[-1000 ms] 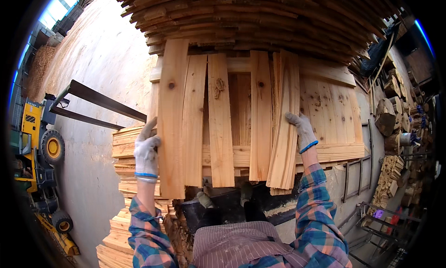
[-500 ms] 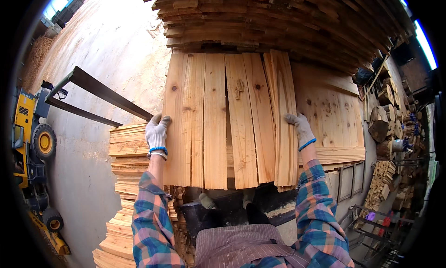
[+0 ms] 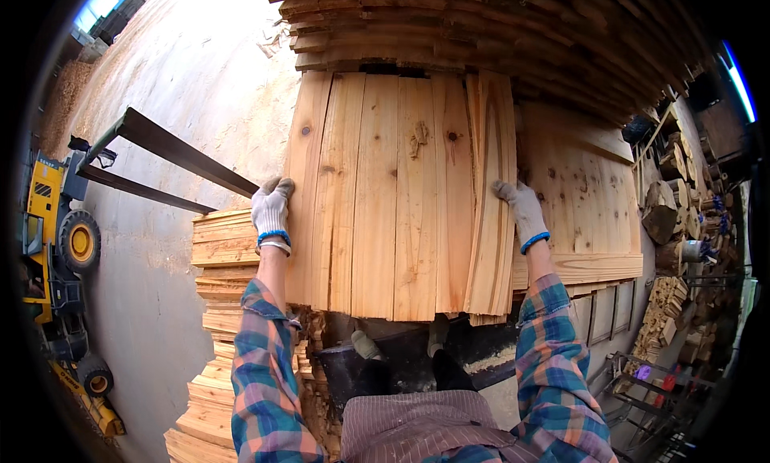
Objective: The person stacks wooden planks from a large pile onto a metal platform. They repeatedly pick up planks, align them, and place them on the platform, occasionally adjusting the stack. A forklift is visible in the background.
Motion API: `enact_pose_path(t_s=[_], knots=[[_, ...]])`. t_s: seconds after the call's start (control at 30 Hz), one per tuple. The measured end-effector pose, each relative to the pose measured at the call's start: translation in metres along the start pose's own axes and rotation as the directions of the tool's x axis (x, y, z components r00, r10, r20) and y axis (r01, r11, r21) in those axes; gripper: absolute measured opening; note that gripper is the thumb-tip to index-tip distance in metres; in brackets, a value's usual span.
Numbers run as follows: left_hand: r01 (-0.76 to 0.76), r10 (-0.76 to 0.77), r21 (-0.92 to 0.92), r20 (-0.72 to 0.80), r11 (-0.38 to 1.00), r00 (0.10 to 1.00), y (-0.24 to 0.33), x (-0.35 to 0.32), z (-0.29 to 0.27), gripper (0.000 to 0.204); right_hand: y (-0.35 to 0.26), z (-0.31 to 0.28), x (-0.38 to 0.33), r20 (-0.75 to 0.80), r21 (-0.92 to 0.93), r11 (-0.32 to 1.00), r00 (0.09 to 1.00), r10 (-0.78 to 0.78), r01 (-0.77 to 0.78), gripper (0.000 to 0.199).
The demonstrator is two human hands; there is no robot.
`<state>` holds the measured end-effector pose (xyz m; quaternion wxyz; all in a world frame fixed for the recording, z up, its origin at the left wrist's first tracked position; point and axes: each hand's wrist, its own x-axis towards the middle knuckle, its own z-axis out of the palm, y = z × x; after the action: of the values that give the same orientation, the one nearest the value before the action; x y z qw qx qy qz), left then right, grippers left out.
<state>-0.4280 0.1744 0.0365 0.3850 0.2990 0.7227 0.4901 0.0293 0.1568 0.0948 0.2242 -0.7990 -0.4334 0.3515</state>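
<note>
A row of several planed wooden boards [image 3: 377, 198] lies side by side in front of me, running away from my body. At the row's left edge, my gloved left hand [image 3: 273, 212] is closed on the outermost board, its thumb side against the wood. On the opposite edge my gloved right hand [image 3: 524, 213] grips the side, thumb resting on top of the last board [image 3: 491, 198]. That board appears to overlap its neighbour and sits slightly skewed. Both gloves are pale knit with blue cuffs. The fingers under the edges are hidden.
A tall stack of boards [image 3: 481, 30] rises at the far side. More boards [image 3: 585, 198] lie to the right, and stacked planks [image 3: 220, 303] stand at left. Beyond are a metal frame [image 3: 176, 162], a yellow loader [image 3: 48, 214] and cut logs [image 3: 662, 210].
The gap between the middle boards has closed, and they lie tighter together. The row and both hands have shifted slightly away from me.
</note>
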Motion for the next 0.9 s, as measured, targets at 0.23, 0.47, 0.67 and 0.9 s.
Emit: enact_pose_path(t_s=[0.23,0.47,0.67,0.9], knots=[[-0.010,0.011,0.139,-0.006,0.990,1.000,0.006,-0.001,0.005,0.034,-0.075,0.022,-0.048,-0.126,-0.594,0.799,0.992,0.027,-0.098,0.103],[0.037,-0.040,-0.025,-0.132,0.999,0.990,-0.003,0.009,-0.011,0.026,-0.048,-0.002,-0.031,-0.054,-0.563,0.826,0.998,-0.044,0.006,0.108],[-0.050,0.055,0.095,-0.043,0.994,0.998,0.003,0.029,0.009,0.033,0.012,-0.026,-0.011,-0.166,-0.562,0.827,0.981,-0.098,-0.012,0.108],[-0.167,0.189,0.254,-0.064,0.953,0.980,-0.007,0.028,0.010,0.036,0.020,-0.023,-0.011,-0.177,-0.570,0.821,0.973,-0.148,0.021,0.100]])
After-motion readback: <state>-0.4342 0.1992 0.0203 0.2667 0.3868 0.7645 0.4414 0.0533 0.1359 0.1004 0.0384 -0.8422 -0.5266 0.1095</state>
